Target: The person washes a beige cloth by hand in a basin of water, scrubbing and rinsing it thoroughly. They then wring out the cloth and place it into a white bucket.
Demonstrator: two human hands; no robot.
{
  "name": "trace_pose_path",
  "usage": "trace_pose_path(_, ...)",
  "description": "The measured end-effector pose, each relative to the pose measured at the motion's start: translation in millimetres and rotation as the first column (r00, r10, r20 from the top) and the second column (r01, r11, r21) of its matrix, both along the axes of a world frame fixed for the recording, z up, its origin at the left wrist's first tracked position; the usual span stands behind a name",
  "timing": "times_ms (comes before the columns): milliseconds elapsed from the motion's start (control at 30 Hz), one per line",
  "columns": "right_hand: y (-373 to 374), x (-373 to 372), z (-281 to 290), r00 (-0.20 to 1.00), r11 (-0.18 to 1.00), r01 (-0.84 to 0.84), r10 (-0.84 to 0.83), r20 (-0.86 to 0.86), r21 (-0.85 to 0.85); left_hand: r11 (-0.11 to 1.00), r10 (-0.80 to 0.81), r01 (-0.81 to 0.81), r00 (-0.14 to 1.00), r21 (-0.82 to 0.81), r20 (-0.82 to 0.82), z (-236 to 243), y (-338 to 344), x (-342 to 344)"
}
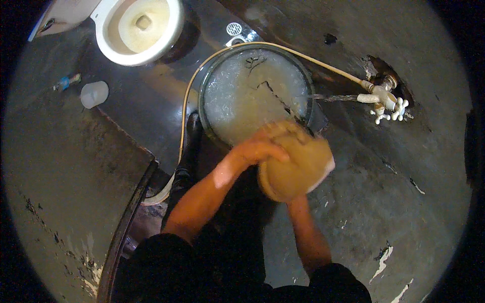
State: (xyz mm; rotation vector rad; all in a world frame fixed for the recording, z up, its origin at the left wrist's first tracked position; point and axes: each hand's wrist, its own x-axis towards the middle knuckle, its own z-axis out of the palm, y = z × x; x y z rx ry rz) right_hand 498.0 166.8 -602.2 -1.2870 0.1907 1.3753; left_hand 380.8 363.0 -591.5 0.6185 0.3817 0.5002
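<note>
Translucent whitish plastic is forming a cup (94,95) near a white toilet bowl (176,22); a round, dark-rimmed tub (203,103) is holding cloudy water (225,91). Near its lower rim, the left hand (263,146) is gripping a blurred, rounded tan item (298,171), which is hiding the right hand, its grip impossible to tell. A white-handled tap (385,98) is running.

Dim overall, the grey wall (374,217) right of the left hand (260,147) dull and low in contrast. A pale patch glares on the forearm (223,178) just behind that hand; beyond it, glints fleck the water (227,86) and light flares on the wet floor (146,96) farther off. Blur smears the hand and the tan item (298,166) at its fingers. Black sleeves (166,267) nearer the viewer lose detail. Fisheye edges curve into black corners.
</note>
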Motion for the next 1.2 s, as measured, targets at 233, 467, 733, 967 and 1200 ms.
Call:
trace_pose_path(233,75.5,29.1,43.4,0.645,0.658,-0.751,0.750,0.145,-0.064,0.858,-0.323,0.299,0.946,0.418,-0.016,25.3,-5.2,9.7)
trace_pose_path(467,132.0,43.3,33.5,0.259,0.276,-0.958,0.948,0.185,-0.076,0.182,-0.511,0.626,0.719,0.758,-0.471,85.5,-1.9,19.4)
trace_pose_path(733,98.3,36.9,-1.8,0.717,0.726,-0.687,0.681,-0.150,0.008,0.585,0.024,0.107,0.989,0.804,-0.149,45.0,-28.4,0.4)
trace_pose_path(967,77.0,31.8,27.3,0.912,0.946,-0.301,0.322,-0.256,0.117,0.897,0.241,-0.111,0.934,0.428,-0.264,33.4,-20.0,-12.7)
trace_pose_path(1200,84.6,-42.6,25.1,0.943,0.947,-0.172,0.238,-0.232,0.270,0.950,-0.203,0.197,0.979,0.243,-0.004,65.9,-37.7,13.1)
